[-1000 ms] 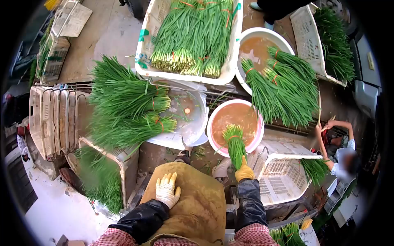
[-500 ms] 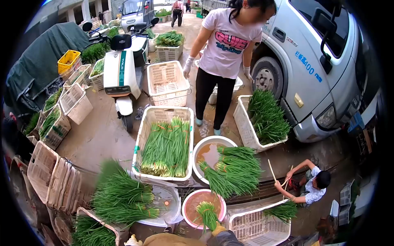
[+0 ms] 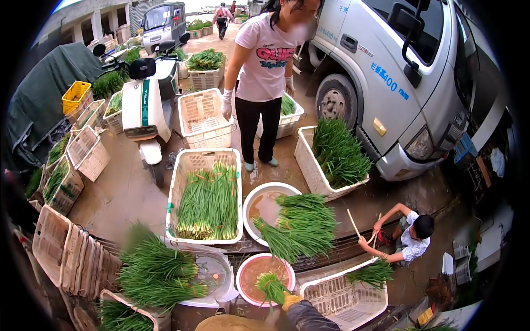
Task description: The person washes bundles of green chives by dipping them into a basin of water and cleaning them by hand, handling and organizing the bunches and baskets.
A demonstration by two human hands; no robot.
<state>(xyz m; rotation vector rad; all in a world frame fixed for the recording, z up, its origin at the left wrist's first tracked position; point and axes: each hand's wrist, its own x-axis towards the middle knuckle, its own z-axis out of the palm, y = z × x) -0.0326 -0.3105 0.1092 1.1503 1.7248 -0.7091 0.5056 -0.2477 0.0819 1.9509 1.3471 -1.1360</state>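
From the right hand (image 3: pixel 291 301) jut bundled greens (image 3: pixel 271 286).

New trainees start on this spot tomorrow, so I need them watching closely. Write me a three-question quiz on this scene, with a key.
1. Multiple choice: what colour is the glove on the right hand?
A. White
B. Yellow
C. Blue

2. True or false: that hand is empty.

3. Fill the gap: the round basin nearest that hand has a ____ rim.

Key
1. B, yellow.
2. False; it holds a bunch of greens.
3. Pink; the white basin, with other greens lying across its edge, stands farther off.
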